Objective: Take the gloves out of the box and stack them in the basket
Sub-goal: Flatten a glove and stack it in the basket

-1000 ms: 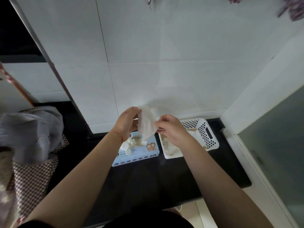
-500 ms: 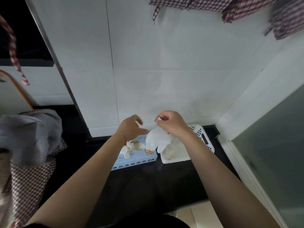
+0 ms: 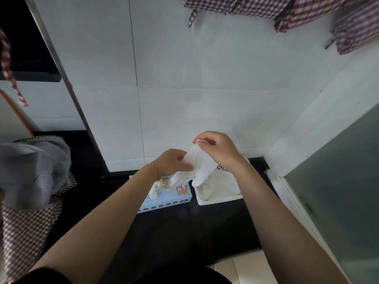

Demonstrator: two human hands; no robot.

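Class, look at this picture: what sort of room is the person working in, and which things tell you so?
Probably a home kitchen or utility corner: white wall tiles, a dark countertop, and checked cloths hanging above.

White glove (image 3: pixel 200 165), pale blue box (image 3: pixel 164 198), white basket (image 3: pixel 219 200), black counter (image 3: pixel 184 232), red-checked cloths (image 3: pixel 287 11)

A: What is hidden?
B: The left hand (image 3: pixel 171 163) covers part of the box (image 3: pixel 164 199); the right hand (image 3: pixel 220 152) hides the basket (image 3: pixel 217 199) rim at 12 o'clock.
A: And the checked cloth (image 3: pixel 307 15)?
B: Cut by the top edge.
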